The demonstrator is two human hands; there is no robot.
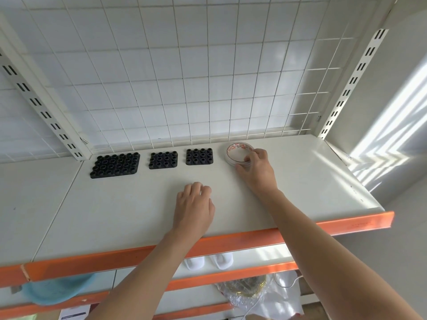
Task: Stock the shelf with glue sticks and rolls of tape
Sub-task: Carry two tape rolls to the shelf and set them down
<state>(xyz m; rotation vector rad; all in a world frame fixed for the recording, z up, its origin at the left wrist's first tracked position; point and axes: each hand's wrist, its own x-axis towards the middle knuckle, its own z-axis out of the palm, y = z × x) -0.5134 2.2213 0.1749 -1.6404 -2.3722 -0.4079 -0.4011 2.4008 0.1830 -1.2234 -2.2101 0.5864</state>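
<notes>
Tape roll at the back of the shelf, right hand on it

Tape is the landmark: one roll of tape (238,153), clear with red print on its core, lies flat on the white shelf (300,172) close to the wire grid panel (184,77) that backs it. The right hand (257,168) reaches in from the front and grips the roll's near edge, fingers curled over the rim on the side toward the camera, thumb at the lower edge. Left of the tape, in a row along the same back line, sit three black peg holders: a small one (199,156) just beside the roll, a second small one (163,160) further left, and a larger one (115,165) furthest left; all their sockets show dark, with nothing standing in them. The left hand (194,205) rests palm down on the shelf, in front of the tape and to its left, fingers loosely bent with the tips touching the surface, holding nothing. Well in front of the tape runs the shelf's orange front edge (254,239). Below that edge, lower shelves show a pair of white slippers (208,262), a light blue basin (55,289) far to the left, and a clear plastic bag (249,294)
</notes>
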